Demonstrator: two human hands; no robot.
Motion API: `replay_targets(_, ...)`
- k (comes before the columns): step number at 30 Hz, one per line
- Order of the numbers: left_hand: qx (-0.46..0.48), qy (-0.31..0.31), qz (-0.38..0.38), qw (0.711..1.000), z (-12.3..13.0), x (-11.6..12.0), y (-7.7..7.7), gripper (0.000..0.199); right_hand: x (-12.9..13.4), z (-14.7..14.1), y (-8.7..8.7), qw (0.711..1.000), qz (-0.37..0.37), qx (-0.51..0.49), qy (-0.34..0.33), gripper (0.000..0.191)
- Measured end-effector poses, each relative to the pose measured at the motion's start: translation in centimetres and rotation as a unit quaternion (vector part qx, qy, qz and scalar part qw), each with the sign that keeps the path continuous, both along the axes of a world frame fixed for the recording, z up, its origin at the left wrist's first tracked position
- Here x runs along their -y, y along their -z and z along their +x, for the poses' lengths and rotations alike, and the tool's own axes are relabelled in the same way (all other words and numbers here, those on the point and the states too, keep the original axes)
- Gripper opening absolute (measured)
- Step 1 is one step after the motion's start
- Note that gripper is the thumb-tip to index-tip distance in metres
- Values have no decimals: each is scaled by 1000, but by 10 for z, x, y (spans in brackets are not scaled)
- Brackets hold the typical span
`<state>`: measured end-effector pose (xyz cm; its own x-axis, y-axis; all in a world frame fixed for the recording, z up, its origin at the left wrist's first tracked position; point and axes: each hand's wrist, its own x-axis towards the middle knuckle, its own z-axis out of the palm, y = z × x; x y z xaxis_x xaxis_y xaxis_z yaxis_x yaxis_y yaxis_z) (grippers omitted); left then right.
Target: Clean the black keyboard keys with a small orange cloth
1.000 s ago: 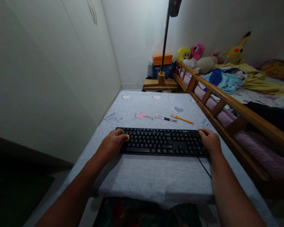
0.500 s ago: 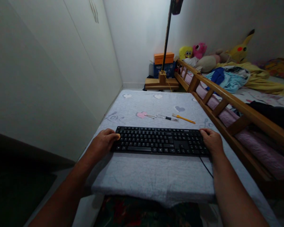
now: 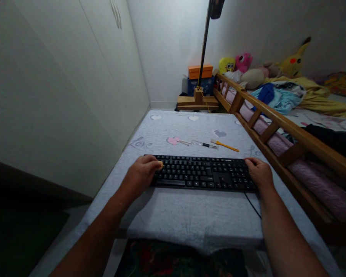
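A black computer keyboard (image 3: pixel 194 173) lies on the cloth-covered table, its keys facing up. Between the fingertips of my left hand (image 3: pixel 142 172) is a small orange-tan pad (image 3: pixel 160 165), perhaps a piece of sponge, over the keys at the left end. That hand hides part of the keyboard's left side. My right hand (image 3: pixel 259 173) grips the right end, thumb on top near the upper corner. Behind the keyboard lie thin white cotton-swab-like sticks (image 3: pixel 183 142), a wire tool with a black grip (image 3: pixel 206 145) and a small yellow-handled brush (image 3: pixel 226 145).
The keyboard's cable (image 3: pixel 252 204) runs toward me beside my right forearm. A white wardrobe (image 3: pixel 83 77) stands on the left, and a wooden bed rail (image 3: pixel 276 119) borders the right side. A lamp stand with a wooden base (image 3: pixel 197 102) is beyond the table (image 3: pixel 173 207).
My left hand has slid right across the keys with the pad, uncovering the keyboard's upper left corner. My right hand keeps its grip on the right end.
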<state>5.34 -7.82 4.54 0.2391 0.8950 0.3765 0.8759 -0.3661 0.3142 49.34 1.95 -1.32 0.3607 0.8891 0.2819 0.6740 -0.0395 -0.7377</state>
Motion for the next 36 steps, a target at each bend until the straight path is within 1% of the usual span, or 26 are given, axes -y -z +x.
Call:
replay_targets(1, 17, 41, -4, 999, 16, -1, 1, 23, 0, 0, 0, 1000, -1, 2, 2, 35)
replay_targets(3, 33, 94, -3, 995, 46, -4, 5, 22, 1, 0, -1, 1000, -9, 5, 2, 36)
replay_targets(6, 24, 132, -17, 991, 76, -6, 12, 21, 1, 0, -2, 1000, -19, 3, 2, 39)
replay_targets(9, 7, 155, -31, 987, 89, -8, 18, 20, 1, 0, -2, 1000, -17, 1, 1, 39)
replay_targets(12, -23, 153, -40, 987, 93, -9, 19, 17, 1, 1, -1, 1000, -6, 5, -3, 37)
replay_targets(16, -60, 142, -42, 987, 91, -8, 18, 13, 1, 1, 0, 1000, -4, 4, -4, 35)
replay_targets(20, -74, 133, -42, 987, 80, -5, 18, 13, 1, 1, -1, 1000, -15, 1, -8, 36)
replay_targets(30, -61, 69, -16, 996, 29, 6, 20, 19, 2, 0, -3, 1000, -14, -2, -11, 35)
replay_targets(36, -42, 31, -19, 998, 5, 12, 21, 20, 3, -1, -5, 1000, -20, -1, -9, 36)
